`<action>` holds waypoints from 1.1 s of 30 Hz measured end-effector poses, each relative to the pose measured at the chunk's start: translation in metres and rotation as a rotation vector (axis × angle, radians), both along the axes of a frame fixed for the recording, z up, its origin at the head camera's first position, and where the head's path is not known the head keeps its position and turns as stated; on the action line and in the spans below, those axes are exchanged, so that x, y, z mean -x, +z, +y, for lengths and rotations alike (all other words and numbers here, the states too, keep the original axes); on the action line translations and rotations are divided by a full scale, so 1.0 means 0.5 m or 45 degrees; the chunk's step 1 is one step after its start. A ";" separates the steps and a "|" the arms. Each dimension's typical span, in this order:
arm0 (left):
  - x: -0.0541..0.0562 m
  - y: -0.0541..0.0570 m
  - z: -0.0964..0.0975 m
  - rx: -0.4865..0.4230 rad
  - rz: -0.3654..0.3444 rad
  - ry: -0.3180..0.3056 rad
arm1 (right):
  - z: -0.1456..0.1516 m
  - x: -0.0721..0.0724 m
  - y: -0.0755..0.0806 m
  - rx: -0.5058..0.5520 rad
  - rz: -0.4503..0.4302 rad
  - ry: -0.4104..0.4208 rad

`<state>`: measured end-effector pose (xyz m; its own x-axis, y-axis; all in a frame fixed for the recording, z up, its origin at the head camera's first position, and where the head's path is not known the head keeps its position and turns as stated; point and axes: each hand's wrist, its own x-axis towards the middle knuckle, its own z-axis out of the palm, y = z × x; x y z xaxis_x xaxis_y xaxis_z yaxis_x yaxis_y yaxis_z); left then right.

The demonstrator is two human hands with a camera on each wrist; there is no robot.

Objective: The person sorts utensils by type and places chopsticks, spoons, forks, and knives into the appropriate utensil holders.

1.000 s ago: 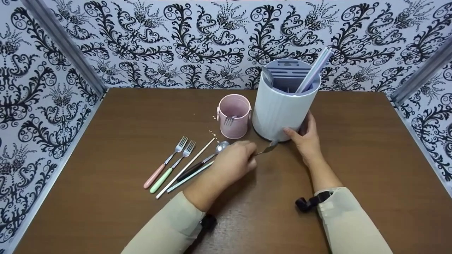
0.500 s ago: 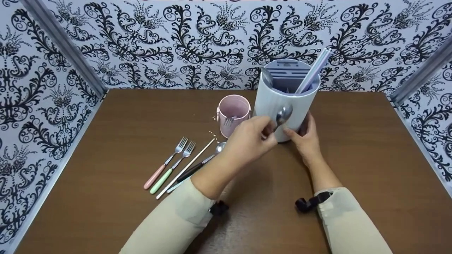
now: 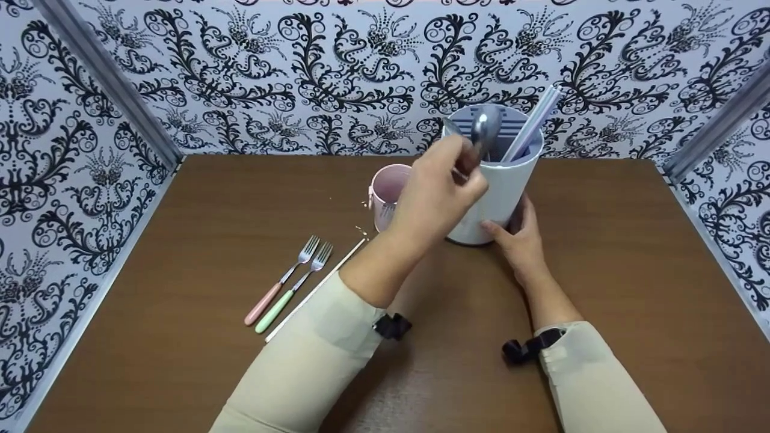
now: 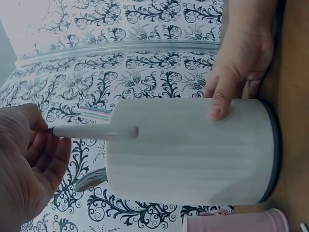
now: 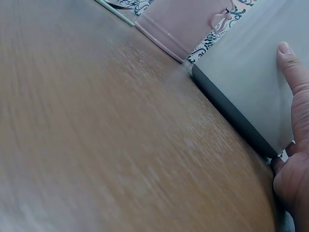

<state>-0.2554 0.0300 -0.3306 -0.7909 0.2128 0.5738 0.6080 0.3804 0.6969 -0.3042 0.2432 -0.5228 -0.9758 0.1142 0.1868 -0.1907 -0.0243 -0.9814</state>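
Note:
My left hand (image 3: 442, 186) pinches a spoon (image 3: 486, 126) near its neck, the metal bowl pointing up at the rim of a white utensil holder (image 3: 502, 192). In the left wrist view the spoon's white handle (image 4: 91, 131) reaches out from my fingers and overlaps the holder's wall. My right hand (image 3: 523, 246) grips the holder low on its right side, thumb in front. Inside the holder stand a bundle of pale straws or sticks (image 3: 532, 123) and another metal utensil (image 3: 451, 126), which shows above the rim in the left wrist view.
A pink bucket (image 3: 385, 189) with a fork in it stands left of the holder, partly behind my left hand. A pink-handled fork (image 3: 264, 304), a green-handled fork (image 3: 277, 310) and a thin pale stick (image 3: 313, 291) lie on the brown table (image 3: 180, 270). Patterned walls (image 3: 271, 78) enclose it.
My left hand has lifted the spoon from low beside the holder's base up to its rim, turning the bowl upward. My right hand has stayed on the holder.

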 end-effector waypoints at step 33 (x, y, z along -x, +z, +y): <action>0.087 -0.033 0.080 -0.182 0.131 0.336 | 0.003 -0.002 0.004 -0.023 -0.037 0.009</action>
